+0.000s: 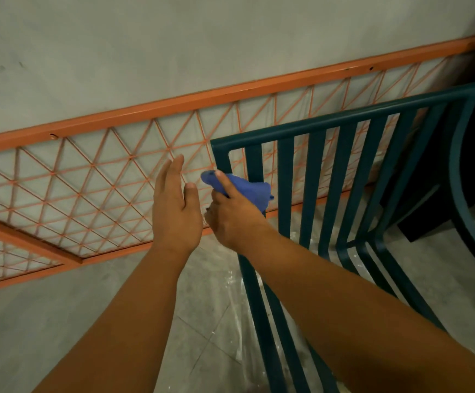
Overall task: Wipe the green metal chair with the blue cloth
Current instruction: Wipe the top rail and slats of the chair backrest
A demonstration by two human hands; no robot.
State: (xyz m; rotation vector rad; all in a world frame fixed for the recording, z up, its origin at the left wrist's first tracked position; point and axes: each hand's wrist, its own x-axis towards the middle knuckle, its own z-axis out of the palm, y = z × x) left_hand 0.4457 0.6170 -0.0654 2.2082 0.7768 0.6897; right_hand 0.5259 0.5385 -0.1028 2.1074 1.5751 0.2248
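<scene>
Blue cloth was bunched in right hand at green chair backrest's left post, left hand flat/open & empty; IMO best to wrap post w/ cloth, stroke top-down.

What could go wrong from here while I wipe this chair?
The right hand holds the blue cloth bunched up, so little of it may meet the chair and the narrow slats could get skipped. The left hand hangs open beside the chair and does not steady it, so a firm wipe might shift it towards the orange grid.
</scene>
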